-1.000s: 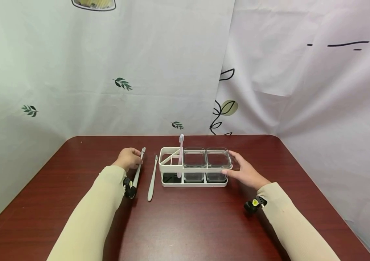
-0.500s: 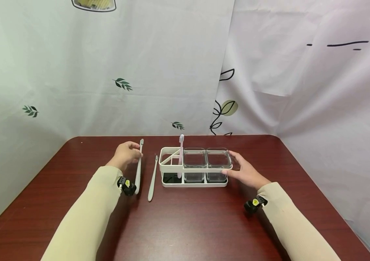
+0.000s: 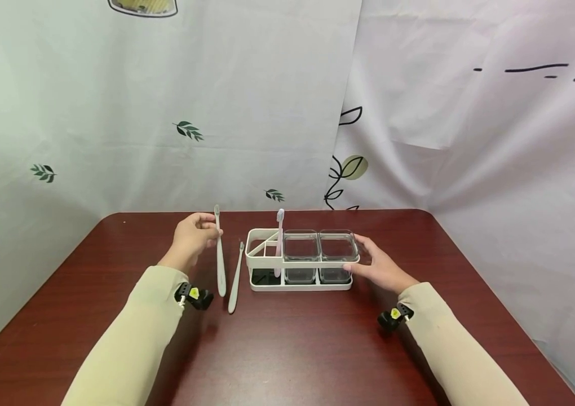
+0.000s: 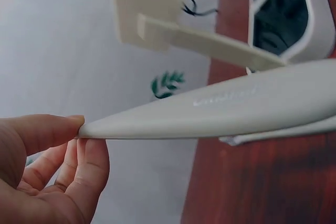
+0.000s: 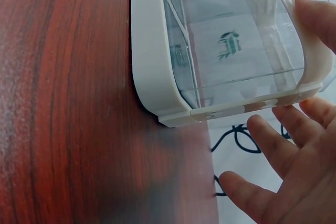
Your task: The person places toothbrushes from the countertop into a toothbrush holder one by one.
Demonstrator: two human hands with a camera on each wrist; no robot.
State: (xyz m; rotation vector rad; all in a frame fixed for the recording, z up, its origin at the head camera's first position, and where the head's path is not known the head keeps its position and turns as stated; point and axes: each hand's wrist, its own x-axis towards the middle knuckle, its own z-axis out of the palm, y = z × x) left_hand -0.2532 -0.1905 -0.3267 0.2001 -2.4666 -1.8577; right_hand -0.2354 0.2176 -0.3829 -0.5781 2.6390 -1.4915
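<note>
One white toothbrush [image 3: 220,259] is pinched by the left hand [image 3: 189,239], near the white rack [image 3: 267,263]. The rack's right end is gripped by the right hand [image 3: 381,268]. Another toothbrush [image 3: 235,287] is seen between.

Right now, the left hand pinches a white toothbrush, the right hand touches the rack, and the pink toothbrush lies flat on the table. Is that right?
Not quite: the pink toothbrush stands in the rack, as the head view shows. The rest is right.
</note>
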